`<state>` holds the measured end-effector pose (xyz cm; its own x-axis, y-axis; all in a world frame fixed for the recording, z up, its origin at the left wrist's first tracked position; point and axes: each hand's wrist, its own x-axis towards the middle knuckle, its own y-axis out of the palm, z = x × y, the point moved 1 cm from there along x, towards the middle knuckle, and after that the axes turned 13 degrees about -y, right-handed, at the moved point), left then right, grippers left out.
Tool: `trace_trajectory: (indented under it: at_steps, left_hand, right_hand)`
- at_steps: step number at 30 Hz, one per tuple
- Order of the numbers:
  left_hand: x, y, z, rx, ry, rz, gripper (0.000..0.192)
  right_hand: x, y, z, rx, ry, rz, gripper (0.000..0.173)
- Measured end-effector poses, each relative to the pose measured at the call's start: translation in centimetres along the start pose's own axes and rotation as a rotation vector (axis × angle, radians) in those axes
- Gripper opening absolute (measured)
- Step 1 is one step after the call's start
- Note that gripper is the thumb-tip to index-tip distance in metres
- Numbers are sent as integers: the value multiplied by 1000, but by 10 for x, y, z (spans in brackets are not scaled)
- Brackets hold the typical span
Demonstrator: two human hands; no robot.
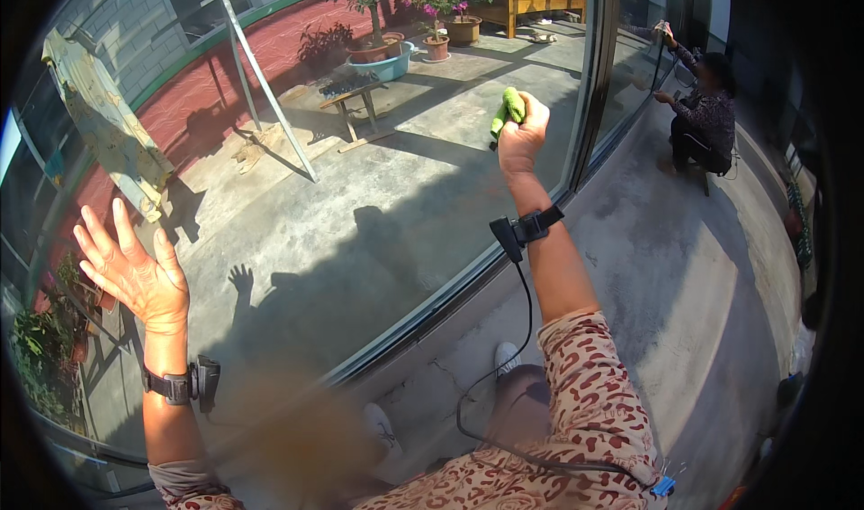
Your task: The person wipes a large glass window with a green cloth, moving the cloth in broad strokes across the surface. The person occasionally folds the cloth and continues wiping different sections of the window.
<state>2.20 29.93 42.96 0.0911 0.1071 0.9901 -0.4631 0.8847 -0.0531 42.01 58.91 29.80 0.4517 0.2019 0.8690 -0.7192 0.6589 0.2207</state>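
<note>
My right hand (523, 135) is raised in front of a large glass pane (432, 253), its fingers closed around a green window-cleaning tool (514, 105). The tool has a fuzzy-looking top and a small dark edge low on its left side; most of it is hidden by my fist. At the left, my left hand (138, 274) is held up with its fingers spread and nothing in it. Whether its palm touches the glass I cannot tell. Each wrist wears a black strap with a small device, and a cable runs from the right one (516, 233).
A metal window frame (445, 307) runs along the pane's lower edge. Farther right, a person (705, 111) sits low beside the glass. Beyond it stand a ladder (270, 91), a small wooden bench (354, 98), potted plants (437, 45) and a hanging patterned cloth (108, 118).
</note>
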Motion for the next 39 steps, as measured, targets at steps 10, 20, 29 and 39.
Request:
trace_trajectory:
  at_steps: [10,20,29,39]
  left_hand:
    - [-3,1,3,-15,-36,21,58]
    - [-2,0,3,-17,-15,-2,58]
    - [-2,-1,2,-24,-46,35,58]
    - [1,-3,-2,-21,-20,-4,56]
  right_hand:
    - [-15,24,112,111,-206,124,40]
    - [43,25,80,122,-476,194,51]
    - [140,19,-33,-387,365,90,32]
    - [47,13,83,104,-492,290,52]
